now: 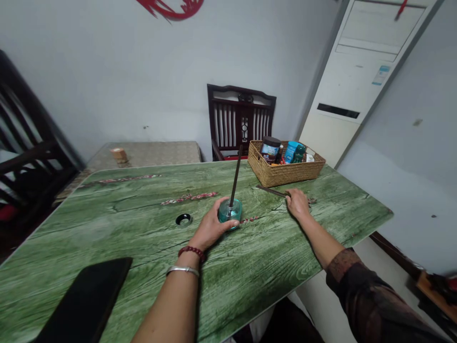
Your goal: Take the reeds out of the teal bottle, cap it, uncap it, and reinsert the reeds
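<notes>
My left hand (pixel 210 226) is wrapped round a small glass reed diffuser bottle (pixel 233 220) with blue-green liquid, which stands upright on the table. One dark reed stick (pixel 236 176) rises from the bottle's mouth, leaning slightly right. To the right, my right hand (pixel 297 202) rests low over the tabletop, its fingers closed on the near end of dark reed sticks (pixel 272 191); how many is hard to make out. A black ring-shaped cap (pixel 183 219) lies left of the bottle, apart from both hands.
A woven basket (pixel 285 175) with jars and bottles stands at the table's back right. At front left lies a black flat tablet-like object (pixel 85 300). Behind the green wood-patterned table (pixel 143 238) are a dark wooden chair (pixel 243 114) and a side table (pixel 160 152) holding a toothpick-like holder (pixel 119 155).
</notes>
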The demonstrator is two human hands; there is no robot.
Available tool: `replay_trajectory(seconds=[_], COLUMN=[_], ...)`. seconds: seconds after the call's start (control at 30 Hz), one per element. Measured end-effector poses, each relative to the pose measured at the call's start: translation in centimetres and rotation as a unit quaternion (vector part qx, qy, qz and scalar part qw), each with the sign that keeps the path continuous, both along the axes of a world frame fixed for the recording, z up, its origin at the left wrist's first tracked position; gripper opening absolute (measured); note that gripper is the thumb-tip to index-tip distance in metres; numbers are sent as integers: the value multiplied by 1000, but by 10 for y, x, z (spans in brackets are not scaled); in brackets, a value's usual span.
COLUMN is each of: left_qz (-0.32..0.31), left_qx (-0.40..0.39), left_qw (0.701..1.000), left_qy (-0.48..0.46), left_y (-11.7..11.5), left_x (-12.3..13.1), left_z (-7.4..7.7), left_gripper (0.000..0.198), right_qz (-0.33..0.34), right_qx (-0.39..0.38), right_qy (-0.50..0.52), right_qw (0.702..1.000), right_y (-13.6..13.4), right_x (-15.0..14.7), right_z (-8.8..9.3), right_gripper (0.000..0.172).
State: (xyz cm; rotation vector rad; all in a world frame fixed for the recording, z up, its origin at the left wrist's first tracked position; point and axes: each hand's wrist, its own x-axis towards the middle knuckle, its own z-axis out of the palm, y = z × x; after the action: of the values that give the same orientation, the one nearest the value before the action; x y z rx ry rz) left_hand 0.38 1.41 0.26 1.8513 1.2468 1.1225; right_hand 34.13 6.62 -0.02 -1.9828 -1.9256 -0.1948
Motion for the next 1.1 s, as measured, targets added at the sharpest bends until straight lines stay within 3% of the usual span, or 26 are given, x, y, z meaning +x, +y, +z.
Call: replay_trajectory(seconds=[0.13, 0.27, 0.57, 0.8, 0.97, 1.1], left_qz=[-1, -1, -3, -5, -7, -11], left_qx=[5, 3, -1, -3, 3, 0], left_qw=[1000, 1000, 1000, 1000, 1000, 1000], left_qy=[3, 9, 6, 0, -1, -4], left_y=[1, 1, 0, 0, 1, 1], left_x=[0, -1, 0, 0, -1, -1], left_z=[-1, -1, 1, 2, -1, -3], left_gripper=[73, 73, 75, 76, 76, 77], right_qz=[11, 29, 90, 123, 205, 248], right_qx=[-40, -60, -22, 18, 152, 248], right_qy=[-28, -34, -53, -74, 65, 288], right_qw=[999, 997, 994, 989, 965, 891], right_y=[6, 8, -8, -12, -16, -26], right_x=[-1, -4, -11, -18, -28, -52], right_z=[-6, -7, -2, 3, 35, 83], right_gripper=[41, 36, 16, 13, 12, 8])
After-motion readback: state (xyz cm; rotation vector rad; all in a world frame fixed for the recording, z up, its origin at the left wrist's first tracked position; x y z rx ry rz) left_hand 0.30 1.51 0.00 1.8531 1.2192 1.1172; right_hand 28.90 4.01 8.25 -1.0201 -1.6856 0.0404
